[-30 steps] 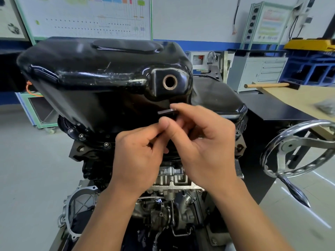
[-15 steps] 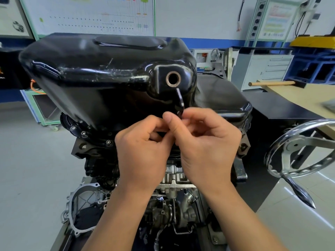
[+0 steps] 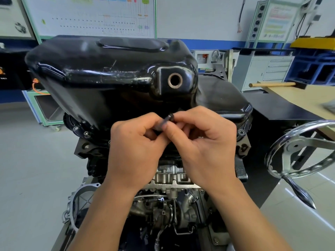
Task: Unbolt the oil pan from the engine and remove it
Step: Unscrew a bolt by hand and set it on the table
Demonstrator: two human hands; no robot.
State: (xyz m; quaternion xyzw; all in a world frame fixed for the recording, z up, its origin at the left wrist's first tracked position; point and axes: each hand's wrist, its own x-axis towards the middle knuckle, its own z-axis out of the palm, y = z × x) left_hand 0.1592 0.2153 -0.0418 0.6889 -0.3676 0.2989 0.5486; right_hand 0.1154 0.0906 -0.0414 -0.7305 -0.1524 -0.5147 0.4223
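Left hand [image 3: 134, 147] and right hand [image 3: 203, 142] together pinch a small dark tool [image 3: 167, 120] before the black oil pan [image 3: 108, 69], likely to unbolt it.

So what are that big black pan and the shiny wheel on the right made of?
The pan looks like pressed sheet metal, probably steel, under glossy black paint: it mirrors the room's light, and its scratches show paler. The wheel looks like polished or chromed metal: it is silver, with bright mirror-like reflections along its rim.
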